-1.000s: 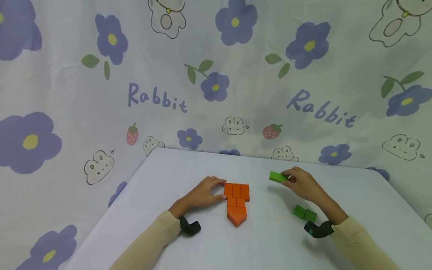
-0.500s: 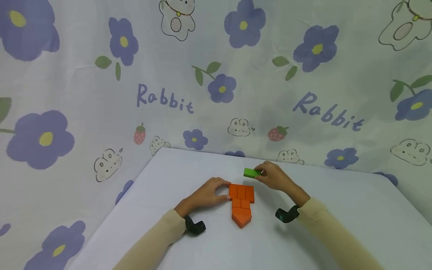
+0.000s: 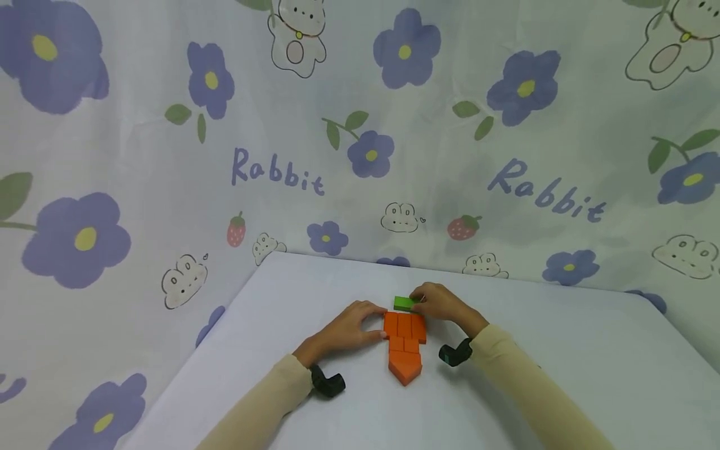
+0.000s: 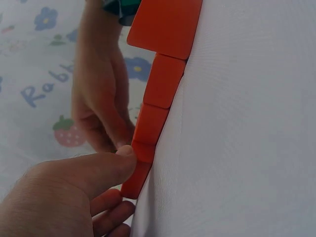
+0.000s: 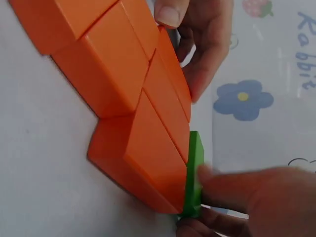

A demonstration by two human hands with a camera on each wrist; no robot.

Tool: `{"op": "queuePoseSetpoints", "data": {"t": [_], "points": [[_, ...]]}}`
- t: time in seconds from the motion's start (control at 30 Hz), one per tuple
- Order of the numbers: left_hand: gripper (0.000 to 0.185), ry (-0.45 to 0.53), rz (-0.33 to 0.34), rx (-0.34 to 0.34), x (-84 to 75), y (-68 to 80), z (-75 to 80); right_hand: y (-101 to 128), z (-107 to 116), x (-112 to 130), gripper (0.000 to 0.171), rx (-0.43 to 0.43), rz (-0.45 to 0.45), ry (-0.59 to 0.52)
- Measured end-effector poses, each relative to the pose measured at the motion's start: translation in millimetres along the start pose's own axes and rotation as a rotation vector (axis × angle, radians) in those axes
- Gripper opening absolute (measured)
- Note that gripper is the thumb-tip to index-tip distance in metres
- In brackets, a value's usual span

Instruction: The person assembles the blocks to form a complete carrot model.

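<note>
Green block (image 3: 404, 304) lowered crosswise atop orange blocks (image 3: 405, 340)

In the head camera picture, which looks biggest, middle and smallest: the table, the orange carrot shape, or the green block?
1. The table, by far.
2. The orange carrot shape.
3. The green block, pinched by the right hand and partly hidden by it.

Small block (image 3: 403, 303) lies behind the block cluster (image 3: 405, 340) — touching its far edge — on the table (image 3: 562, 350).
</note>
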State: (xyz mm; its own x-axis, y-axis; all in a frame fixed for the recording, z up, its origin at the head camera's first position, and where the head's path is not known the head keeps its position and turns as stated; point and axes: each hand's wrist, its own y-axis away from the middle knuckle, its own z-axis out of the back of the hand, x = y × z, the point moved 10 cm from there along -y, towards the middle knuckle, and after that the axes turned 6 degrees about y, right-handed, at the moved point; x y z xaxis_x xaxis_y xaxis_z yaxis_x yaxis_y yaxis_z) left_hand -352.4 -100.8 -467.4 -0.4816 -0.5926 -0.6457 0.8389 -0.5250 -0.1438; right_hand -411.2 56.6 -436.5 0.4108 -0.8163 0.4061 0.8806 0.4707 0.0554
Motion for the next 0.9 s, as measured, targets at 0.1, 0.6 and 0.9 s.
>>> {"op": "queuePoseSetpoints", "data": {"t": [0.1,0.6,0.9], "points": [[0.055,-0.001,-0.004,-0.006,-1.2,1.7,0.8,-1.2,-3.9,-1.9,0.028,0.010,0.000,0.002],[0.055,0.006,0.005,-0.008,-4.0,2.0,0.7,3.0,-8.7,-3.5,0.021,0.042,0.001,-0.052],[0.055,0.005,0.016,-0.001,-1.1,-1.7,-1.0,1.9,-8.4,-6.8,0.020,0.036,0.007,-0.030]]}}
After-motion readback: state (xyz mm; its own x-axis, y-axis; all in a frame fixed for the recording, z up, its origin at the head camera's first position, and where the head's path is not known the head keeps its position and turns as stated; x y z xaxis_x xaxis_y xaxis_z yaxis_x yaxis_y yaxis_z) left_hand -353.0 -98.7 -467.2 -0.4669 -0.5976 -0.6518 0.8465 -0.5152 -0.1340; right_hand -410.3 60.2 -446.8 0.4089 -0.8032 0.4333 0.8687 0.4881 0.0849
